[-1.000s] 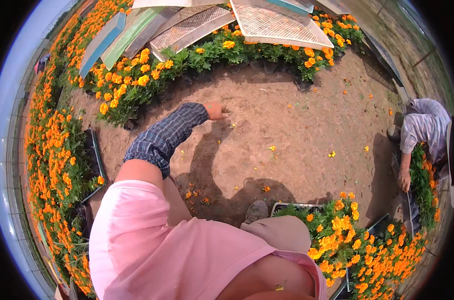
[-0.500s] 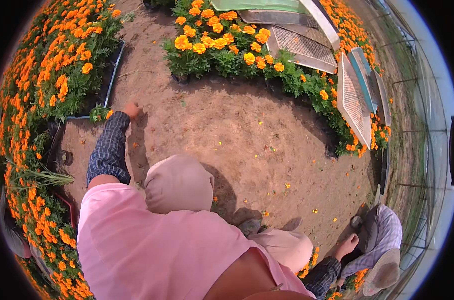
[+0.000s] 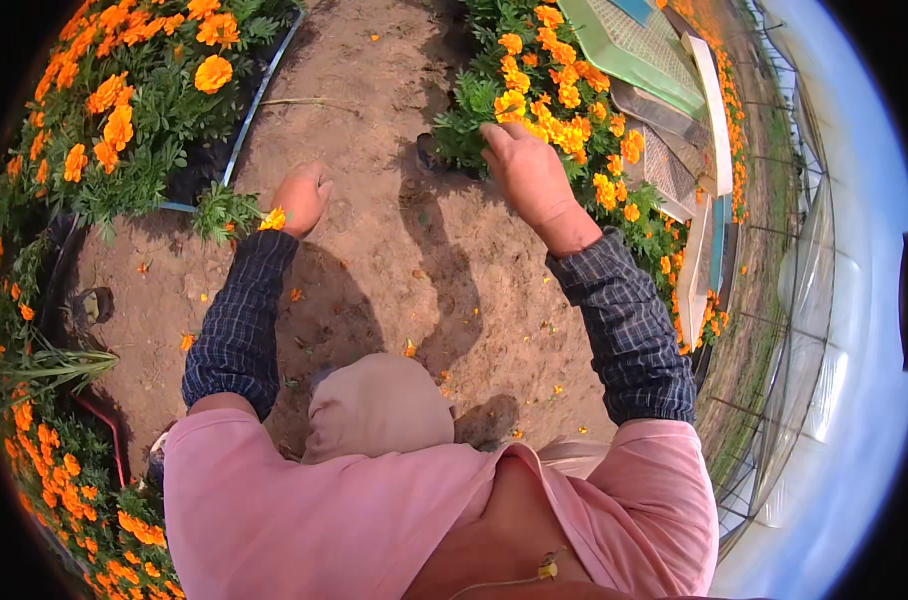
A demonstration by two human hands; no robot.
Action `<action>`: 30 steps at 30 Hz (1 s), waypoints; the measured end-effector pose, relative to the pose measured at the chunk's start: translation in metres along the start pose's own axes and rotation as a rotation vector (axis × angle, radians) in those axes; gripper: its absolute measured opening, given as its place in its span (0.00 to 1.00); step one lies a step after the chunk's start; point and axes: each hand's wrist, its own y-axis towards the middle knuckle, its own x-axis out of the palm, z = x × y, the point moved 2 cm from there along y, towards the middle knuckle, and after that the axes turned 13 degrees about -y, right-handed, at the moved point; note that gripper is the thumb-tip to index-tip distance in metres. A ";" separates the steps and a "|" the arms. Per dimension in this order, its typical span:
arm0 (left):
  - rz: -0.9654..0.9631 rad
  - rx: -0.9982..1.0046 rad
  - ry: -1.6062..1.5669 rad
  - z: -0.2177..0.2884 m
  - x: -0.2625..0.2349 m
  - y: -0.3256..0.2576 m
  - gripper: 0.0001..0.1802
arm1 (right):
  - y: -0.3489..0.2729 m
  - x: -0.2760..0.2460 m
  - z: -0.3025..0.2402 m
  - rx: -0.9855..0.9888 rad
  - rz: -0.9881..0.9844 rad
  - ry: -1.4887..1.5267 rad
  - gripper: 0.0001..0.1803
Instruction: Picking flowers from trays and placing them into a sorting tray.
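Note:
Marigold plants (image 3: pixel 474 112) with orange and yellow blooms stand in dark pots at the far middle. My right hand (image 3: pixel 534 178) reaches to their near edge, back of the hand upward. Its fingertips meet the leaves, and whether they grip a stem is hidden. Over the bare soil, my left hand (image 3: pixel 302 198) hangs with loosely bent fingers, a little apart, and nothing shows in it. Close beside its wrist is a small marigold plant (image 3: pixel 226 212) with one orange bloom, at the corner of a blue-edged bed (image 3: pixel 236 150).
Dense marigolds (image 3: pixel 114 120) fill the left side. Stacked green and white mesh trays (image 3: pixel 664 70) rest among plants at the far right. Fallen petals dot the brown soil (image 3: pixel 514 350). My bent knee (image 3: pixel 379 408) is close in front, and a clear plastic greenhouse wall (image 3: pixel 804 330) runs along the right.
My right hand has swung from the lower right, near another person, up to the far marigolds. The left hand has moved slightly right. The view has shifted, and that person is out of it.

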 end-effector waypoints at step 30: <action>-0.041 -0.006 0.001 -0.067 -0.055 0.062 0.14 | -0.012 -0.021 0.192 0.861 0.020 0.993 0.06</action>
